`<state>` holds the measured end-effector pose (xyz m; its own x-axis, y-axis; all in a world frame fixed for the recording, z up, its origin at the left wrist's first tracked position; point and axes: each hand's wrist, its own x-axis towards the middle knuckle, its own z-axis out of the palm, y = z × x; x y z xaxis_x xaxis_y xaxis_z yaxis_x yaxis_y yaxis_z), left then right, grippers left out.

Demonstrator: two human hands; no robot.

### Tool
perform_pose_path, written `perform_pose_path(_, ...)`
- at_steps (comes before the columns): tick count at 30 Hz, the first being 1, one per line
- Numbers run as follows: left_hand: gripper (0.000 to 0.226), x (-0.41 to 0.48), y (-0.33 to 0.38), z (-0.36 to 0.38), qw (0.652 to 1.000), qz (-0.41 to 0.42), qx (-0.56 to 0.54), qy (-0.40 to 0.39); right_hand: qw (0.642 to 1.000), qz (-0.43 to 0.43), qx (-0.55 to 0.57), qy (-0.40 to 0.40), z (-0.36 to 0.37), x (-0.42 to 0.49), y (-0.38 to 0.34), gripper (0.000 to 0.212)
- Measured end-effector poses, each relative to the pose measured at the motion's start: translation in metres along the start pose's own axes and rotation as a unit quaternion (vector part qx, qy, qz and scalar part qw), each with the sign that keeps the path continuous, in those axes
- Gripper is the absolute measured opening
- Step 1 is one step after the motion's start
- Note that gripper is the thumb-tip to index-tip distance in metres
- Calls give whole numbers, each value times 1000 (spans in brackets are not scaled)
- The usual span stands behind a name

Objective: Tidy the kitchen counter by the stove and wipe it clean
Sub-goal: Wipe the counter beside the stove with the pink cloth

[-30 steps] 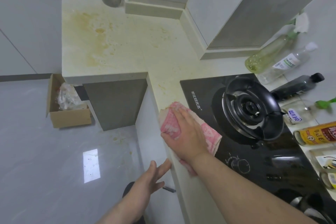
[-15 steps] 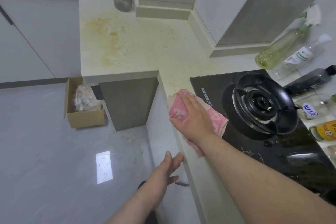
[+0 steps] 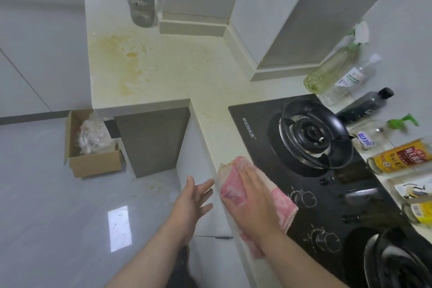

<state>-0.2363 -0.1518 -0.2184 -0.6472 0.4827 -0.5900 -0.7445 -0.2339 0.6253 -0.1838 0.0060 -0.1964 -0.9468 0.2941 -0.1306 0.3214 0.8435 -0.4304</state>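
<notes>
- Head view: the right hand [image 3: 251, 196] lies flat on a pink cloth [image 3: 232, 188], fingers straight and together. It presses the cloth down rather than gripping it.
- The left hand [image 3: 191, 203] hangs in the air just left of the desk's front edge, fingers spread and relaxed, holding nothing.
- The cloth sits on the narrow near strip of the desk [image 3: 187, 72]. Its right part laps onto the black stove [image 3: 261, 147], and a corner shows under the wrist at the desk's edge.
- The cloth looks soft, limp and light, folded into a few layers, and I cannot tell if it is damp. It will probably bunch or unfold if pushed from one corner, so a flat palm over its middle should drive it best.
- To lift or refold it, pinching a folded edge should do, since it has no stiffness to rely on.
- It should glide easily on the stove's glossy top, while the desk's matt surface will likely drag more.
- Yellow-orange stains [image 3: 131, 63] cover the far left of the desk, well apart from the cloth. They look dried and greasy and will likely need firm, repeated pressure.
- Bottles [image 3: 327, 75] crowd the right side beyond the stove. They may be oily and slippery, so they are better taken round the body than by the cap.
</notes>
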Motion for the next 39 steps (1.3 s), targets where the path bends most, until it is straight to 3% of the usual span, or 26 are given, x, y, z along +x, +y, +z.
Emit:
perform_pose_path(9,72,34,32,-3,999,24,-17,-26,999,21,-37,-18,0,2,-2,87)
perform_pose_path(16,75,37,41,-10,987,-31,-152,-48,999,-17,-32,-5,3,58,-20,84)
perform_pose_path(26,71,60,62,-19,999,9,-50,-13,998,-42,-40,-17,3,110,-36,86)
perform_pose_path(39,73,73,66,-24,996,-4,-87,-29,997,-66,-40,-17,4,178,-58,82)
